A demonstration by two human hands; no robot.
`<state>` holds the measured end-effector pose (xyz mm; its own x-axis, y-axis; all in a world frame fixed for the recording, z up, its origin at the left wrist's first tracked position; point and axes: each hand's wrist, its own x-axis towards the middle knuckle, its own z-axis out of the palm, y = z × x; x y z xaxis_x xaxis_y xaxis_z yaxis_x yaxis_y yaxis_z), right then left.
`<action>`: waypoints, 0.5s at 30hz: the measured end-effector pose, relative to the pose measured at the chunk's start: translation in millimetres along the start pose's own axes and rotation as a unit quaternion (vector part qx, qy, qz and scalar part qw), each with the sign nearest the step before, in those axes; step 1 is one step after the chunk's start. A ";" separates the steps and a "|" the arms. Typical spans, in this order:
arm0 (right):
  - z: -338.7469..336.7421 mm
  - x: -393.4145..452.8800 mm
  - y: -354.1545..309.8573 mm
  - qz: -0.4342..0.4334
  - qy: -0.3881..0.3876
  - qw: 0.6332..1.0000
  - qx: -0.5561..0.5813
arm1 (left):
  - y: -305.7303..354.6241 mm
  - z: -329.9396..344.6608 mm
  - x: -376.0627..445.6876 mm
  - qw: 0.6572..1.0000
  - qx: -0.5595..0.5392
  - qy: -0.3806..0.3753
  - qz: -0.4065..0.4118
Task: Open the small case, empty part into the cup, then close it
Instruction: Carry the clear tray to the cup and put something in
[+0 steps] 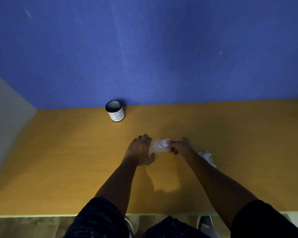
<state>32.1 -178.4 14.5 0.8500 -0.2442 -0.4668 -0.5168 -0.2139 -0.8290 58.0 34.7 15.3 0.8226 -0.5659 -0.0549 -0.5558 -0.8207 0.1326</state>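
Note:
A small clear plastic case point(160, 146) with several small white pieces inside is held just above the orange table point(76, 160). My left hand point(140, 150) grips its left end, fingers over the far edge and thumb at the near side. At the case's right end, my right hand point(180, 146) pinches with its fingertips. Whether the lid is open is hard to tell. The cup point(115, 110), dark-rimmed with a white label marked "B", stands upright at the back of the table by the blue wall, well left of and beyond both hands.
A white object point(207, 158) lies on the table just right of my right forearm. The blue wall point(144, 48) rises behind the table and a grey panel point(5, 117) closes the left side. The table's front edge runs near my legs.

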 end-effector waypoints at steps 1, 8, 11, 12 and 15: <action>5.8 3.6 -7.3 -0.002 -0.001 1.000 0.010 | -7.1 -3.8 0.8 1.000 0.000 0.007 -0.008; 48.0 27.3 -52.0 -0.009 -0.022 0.996 0.083 | -56.4 -22.8 2.8 0.995 -0.014 0.062 -0.080; 63.3 37.7 -68.4 -0.009 -0.020 0.994 0.111 | -74.9 -28.2 4.9 0.990 -0.027 0.084 -0.112; 68.1 40.7 -73.5 -0.011 -0.019 0.993 0.117 | -81.2 -29.2 5.6 0.988 -0.035 0.090 -0.121; 81.0 52.0 -88.9 -0.014 -0.016 0.990 0.138 | -99.9 -32.9 10.0 0.978 -0.057 0.123 -0.156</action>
<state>130.5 -95.5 38.9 0.8686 -0.2114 -0.4482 -0.4489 0.0476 -0.8923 125.8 113.6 34.1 0.9621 -0.2406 0.1281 -0.2666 -0.9285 0.2587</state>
